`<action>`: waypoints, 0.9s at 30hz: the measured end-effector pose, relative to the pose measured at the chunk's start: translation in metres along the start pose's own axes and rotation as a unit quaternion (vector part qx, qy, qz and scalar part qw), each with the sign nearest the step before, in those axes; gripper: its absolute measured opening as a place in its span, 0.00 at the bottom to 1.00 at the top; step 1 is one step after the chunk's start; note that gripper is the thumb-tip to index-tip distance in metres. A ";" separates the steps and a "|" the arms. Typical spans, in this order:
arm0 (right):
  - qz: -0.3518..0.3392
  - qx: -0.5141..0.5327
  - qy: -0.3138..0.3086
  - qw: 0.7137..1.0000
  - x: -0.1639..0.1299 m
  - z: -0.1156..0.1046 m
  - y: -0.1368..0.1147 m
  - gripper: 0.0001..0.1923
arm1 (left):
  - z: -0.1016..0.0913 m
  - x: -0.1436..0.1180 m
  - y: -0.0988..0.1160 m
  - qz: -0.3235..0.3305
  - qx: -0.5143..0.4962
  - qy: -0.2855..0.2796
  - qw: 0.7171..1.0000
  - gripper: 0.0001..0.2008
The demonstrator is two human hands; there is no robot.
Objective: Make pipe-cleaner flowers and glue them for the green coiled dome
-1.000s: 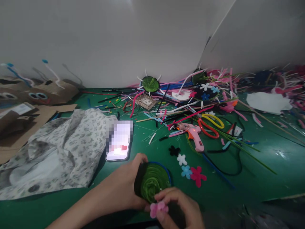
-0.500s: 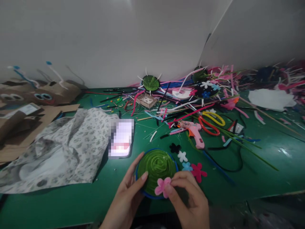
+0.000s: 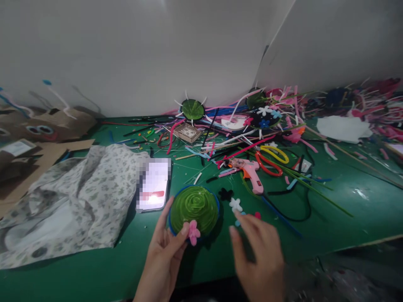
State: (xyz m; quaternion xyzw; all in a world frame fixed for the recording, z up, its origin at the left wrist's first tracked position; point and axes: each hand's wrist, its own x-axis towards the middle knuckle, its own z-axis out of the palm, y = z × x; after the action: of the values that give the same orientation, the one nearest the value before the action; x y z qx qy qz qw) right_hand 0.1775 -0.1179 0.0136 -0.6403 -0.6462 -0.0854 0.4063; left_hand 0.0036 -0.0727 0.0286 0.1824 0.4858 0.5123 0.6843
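Left hand (image 3: 165,251) fingers pinching green disc (image 3: 194,209), right hand (image 3: 260,256) fingers spread beside it

Craft workbench (glue gun (image 3: 252,174), scissors (image 3: 270,159))

You have two hands in view, left (image 3: 163,256) and right (image 3: 261,256); one green spiral disc (image 3: 194,207) with one pink felt flower (image 3: 193,233); one phone (image 3: 153,191); one pink glue gun (image 3: 252,176); one patterned cloth (image 3: 72,201); two loose flowers, black (image 3: 225,193) and white (image 3: 235,204).
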 end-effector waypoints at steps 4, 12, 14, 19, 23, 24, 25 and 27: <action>0.044 -0.127 -0.028 0.991 -0.006 -0.019 0.048 0.17 | 0.000 0.002 0.008 0.012 0.001 -0.001 1.000 0.46; 0.076 -0.088 -0.006 0.993 -0.007 -0.020 0.059 0.12 | 0.002 0.002 -0.003 -0.042 -0.015 -0.029 0.999 0.43; 0.088 -0.109 -0.027 0.990 -0.007 -0.018 0.059 0.18 | 0.003 0.001 -0.003 -0.042 -0.025 -0.035 0.998 0.43; 0.091 -0.160 -0.049 0.982 -0.011 -0.016 0.063 0.26 | -0.001 0.004 -0.001 -0.056 0.008 -0.037 0.998 0.40; 0.175 -0.071 0.012 0.982 -0.006 -0.023 0.056 0.23 | -0.003 0.008 0.008 -0.064 0.045 -0.047 0.996 0.37; 0.214 -0.031 0.034 0.976 -0.003 -0.024 0.050 0.21 | -0.003 0.009 0.010 -0.064 0.046 -0.052 0.996 0.37; 0.255 0.019 0.045 0.966 0.002 -0.024 0.042 0.19 | -0.002 0.009 0.012 -0.065 0.045 -0.059 0.995 0.37; 0.318 0.152 0.026 0.936 0.015 -0.022 0.023 0.16 | 0.001 0.010 0.016 -0.075 0.046 -0.078 0.993 0.38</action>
State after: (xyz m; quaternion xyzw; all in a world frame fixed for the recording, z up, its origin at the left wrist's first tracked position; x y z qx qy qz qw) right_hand 0.2094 -0.1167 0.0276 -0.7402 -0.4039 0.1311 0.5213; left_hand -0.0041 -0.0572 0.0359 0.2159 0.4664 0.4208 0.7475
